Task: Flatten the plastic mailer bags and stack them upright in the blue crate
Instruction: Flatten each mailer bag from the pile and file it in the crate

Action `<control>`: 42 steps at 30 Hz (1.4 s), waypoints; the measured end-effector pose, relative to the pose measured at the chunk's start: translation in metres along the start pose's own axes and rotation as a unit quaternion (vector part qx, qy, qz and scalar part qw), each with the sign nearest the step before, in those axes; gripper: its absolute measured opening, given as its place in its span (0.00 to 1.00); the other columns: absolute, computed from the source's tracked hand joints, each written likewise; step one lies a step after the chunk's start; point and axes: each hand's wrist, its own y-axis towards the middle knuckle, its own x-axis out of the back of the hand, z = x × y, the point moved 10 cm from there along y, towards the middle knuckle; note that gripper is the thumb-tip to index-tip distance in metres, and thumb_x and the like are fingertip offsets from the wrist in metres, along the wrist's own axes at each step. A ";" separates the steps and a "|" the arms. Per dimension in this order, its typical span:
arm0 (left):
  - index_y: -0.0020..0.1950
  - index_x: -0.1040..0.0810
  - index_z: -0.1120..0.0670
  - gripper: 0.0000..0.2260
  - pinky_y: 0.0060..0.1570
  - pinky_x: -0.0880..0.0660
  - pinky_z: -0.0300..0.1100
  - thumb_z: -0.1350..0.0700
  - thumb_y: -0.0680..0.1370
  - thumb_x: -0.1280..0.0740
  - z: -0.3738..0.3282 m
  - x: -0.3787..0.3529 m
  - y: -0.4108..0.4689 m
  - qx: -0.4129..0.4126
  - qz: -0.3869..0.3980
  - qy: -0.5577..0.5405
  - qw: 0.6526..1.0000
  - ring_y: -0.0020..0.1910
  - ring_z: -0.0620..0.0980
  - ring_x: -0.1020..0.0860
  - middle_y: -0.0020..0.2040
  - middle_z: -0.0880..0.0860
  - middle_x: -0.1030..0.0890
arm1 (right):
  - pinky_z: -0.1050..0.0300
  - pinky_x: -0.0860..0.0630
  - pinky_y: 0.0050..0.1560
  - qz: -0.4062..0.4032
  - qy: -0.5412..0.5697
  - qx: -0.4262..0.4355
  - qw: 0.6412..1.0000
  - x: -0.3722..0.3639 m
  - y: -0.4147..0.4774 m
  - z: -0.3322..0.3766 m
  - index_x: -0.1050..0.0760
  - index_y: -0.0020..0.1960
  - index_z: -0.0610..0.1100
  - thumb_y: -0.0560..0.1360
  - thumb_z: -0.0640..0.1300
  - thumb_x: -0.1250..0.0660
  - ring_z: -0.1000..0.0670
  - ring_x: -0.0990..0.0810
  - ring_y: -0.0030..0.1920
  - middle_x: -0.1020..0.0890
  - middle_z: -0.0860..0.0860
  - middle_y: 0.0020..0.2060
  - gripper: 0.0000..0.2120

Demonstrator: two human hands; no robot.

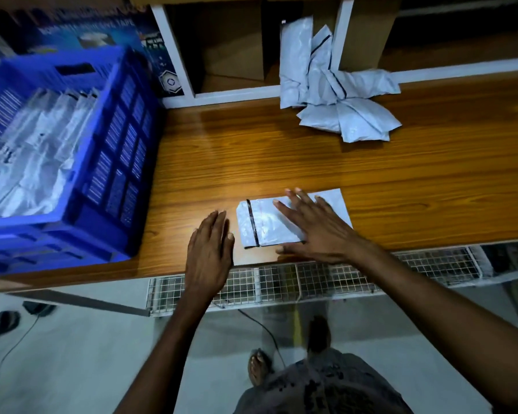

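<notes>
A white plastic mailer bag (262, 224) with a black strip near its left end lies flat on the wooden table (281, 156) near the front edge. My right hand (317, 227) lies on it with straight, spread fingers. Just left of the bag, my left hand (210, 251) is flat over the table edge with straight fingers and holds nothing. The blue crate (123, 162) stands at the table's left, with several white mailers upright inside. A loose pile of puffy white mailers (332, 94) sits at the back right.
Behind the table is a white shelf frame (174, 52) with cardboard boxes (234, 46). A blue printed box (72, 28) stands behind the crate. A wire mesh rack (281, 285) runs under the table's front edge. Cables and sandals lie on the floor.
</notes>
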 end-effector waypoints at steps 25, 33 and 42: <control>0.61 0.18 0.49 0.08 0.48 0.21 0.54 0.54 0.83 0.33 0.024 0.232 -0.071 0.039 -0.330 -0.087 0.939 0.50 0.51 0.17 0.55 0.47 0.15 | 0.48 0.20 0.59 -0.336 0.062 0.015 0.940 0.121 -0.064 0.158 0.24 0.71 0.46 0.70 0.36 0.41 0.45 0.20 0.64 0.19 0.49 0.66 0.30; 0.58 0.18 0.48 0.08 0.53 0.21 0.56 0.51 0.83 0.35 0.134 0.328 -0.020 0.030 -0.345 -0.050 0.937 0.54 0.52 0.18 0.54 0.47 0.16 | 0.52 0.20 0.44 -0.405 0.056 0.040 0.912 0.194 0.014 0.279 0.24 0.69 0.48 0.73 0.38 0.39 0.44 0.18 0.55 0.17 0.50 0.60 0.25; 0.58 0.17 0.52 0.10 0.47 0.27 0.53 0.51 0.81 0.33 0.247 0.393 0.055 0.005 -0.200 0.116 0.973 0.53 0.64 0.22 0.51 0.58 0.16 | 0.50 0.28 0.38 -0.370 0.061 -0.020 0.927 0.225 0.151 0.399 0.24 0.60 0.46 0.77 0.40 0.39 0.39 0.20 0.51 0.17 0.46 0.52 0.14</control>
